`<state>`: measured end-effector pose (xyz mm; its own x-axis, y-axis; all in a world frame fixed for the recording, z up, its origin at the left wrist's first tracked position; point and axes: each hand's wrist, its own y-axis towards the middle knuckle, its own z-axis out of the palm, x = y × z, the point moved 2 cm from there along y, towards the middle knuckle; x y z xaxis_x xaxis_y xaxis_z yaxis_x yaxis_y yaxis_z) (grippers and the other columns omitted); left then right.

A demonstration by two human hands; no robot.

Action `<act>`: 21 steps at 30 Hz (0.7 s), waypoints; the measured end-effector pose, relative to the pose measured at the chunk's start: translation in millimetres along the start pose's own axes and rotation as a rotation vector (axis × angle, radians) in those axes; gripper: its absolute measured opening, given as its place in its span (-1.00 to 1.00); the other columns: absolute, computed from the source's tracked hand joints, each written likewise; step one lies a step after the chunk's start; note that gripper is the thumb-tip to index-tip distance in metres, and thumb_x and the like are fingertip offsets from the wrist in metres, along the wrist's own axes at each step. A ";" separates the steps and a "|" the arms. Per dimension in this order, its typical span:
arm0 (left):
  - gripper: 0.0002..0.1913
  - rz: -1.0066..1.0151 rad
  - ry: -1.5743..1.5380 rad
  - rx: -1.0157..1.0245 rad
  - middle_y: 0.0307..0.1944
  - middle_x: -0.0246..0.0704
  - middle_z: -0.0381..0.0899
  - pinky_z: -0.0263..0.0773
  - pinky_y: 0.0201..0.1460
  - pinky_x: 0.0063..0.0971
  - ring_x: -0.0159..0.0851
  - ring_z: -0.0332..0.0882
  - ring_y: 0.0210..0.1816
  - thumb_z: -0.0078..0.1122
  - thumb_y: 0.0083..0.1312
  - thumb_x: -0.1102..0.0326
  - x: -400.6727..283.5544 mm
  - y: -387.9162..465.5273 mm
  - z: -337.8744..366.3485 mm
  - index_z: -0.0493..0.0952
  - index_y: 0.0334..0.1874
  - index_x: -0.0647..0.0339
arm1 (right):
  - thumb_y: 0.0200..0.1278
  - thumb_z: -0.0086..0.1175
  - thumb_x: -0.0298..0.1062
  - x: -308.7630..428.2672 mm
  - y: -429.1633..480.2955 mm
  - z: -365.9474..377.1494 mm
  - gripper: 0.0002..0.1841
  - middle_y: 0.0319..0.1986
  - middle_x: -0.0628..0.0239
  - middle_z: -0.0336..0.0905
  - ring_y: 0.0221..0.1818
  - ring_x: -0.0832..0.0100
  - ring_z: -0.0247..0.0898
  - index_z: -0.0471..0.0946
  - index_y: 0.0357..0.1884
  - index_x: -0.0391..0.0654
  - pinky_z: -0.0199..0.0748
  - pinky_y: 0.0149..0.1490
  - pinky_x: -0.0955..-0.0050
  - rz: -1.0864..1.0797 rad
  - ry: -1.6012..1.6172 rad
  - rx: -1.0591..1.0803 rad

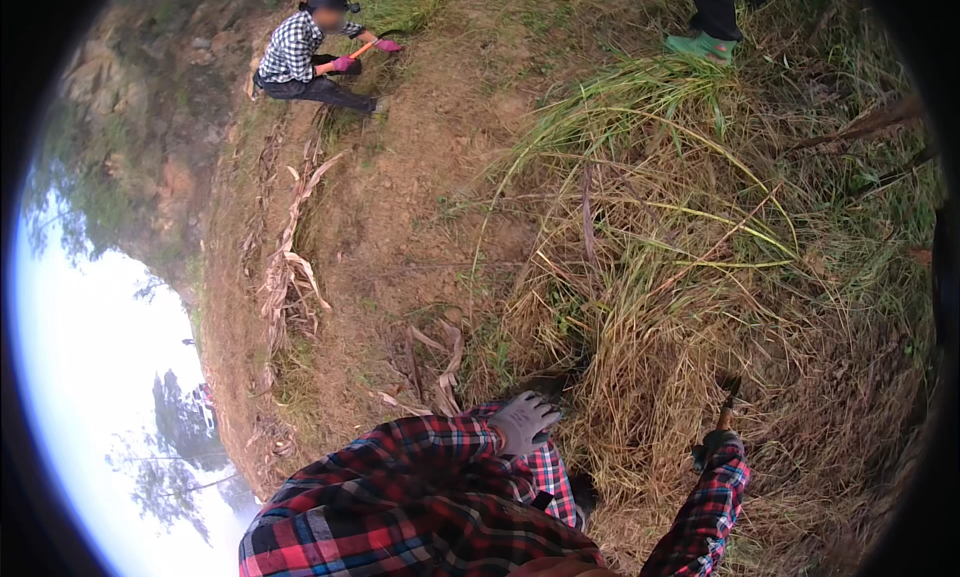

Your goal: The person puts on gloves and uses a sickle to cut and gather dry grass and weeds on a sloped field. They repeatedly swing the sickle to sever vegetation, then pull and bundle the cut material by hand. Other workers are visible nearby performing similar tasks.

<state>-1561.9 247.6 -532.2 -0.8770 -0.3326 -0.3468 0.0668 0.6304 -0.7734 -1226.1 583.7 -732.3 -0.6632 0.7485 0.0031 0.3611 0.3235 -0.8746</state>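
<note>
My left hand (525, 423), in a grey work glove, rests over my bent leg in a red plaid shirt's shadow, fingers a little apart and holding nothing. To the right, my right hand (712, 448), in a dark glove, grips the wooden handle (725, 416) of a hand tool. Its dark metal end (730, 386) points into the dry grass, and the blade's full shape cannot be made out. A heap of cut, yellowing grass (637, 352) lies between and beyond my hands, with longer green blades (622, 97) farther off.
A co-worker (300, 52) in a checked shirt crouches at upper left, gripping an orange-handled sickle (364, 50). Another person's green shoe (703, 46) stands by the grass at upper right. Dried corn stalks (285, 262) lie on the bare soil (420, 194). A dark stick (862, 127) juts in from the right.
</note>
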 end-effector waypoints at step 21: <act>-0.33 0.039 -0.012 -0.034 0.22 -0.12 0.44 0.05 0.46 -0.14 -0.05 0.31 0.29 0.11 0.27 -0.08 6.3 -14.8 -2.6 0.35 0.33 0.23 | 0.41 0.01 0.07 -53.1 -5.6 -5.2 -0.46 -0.06 -0.04 0.61 -0.10 0.03 0.63 0.30 0.28 -0.02 0.59 -0.22 -0.02 0.053 -0.039 0.080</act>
<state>-1569.7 238.0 -521.5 -0.8683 -0.3158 -0.3825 0.0841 0.6663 -0.7409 -1189.5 545.2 -725.1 -0.6702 0.7396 -0.0614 0.3438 0.2361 -0.9089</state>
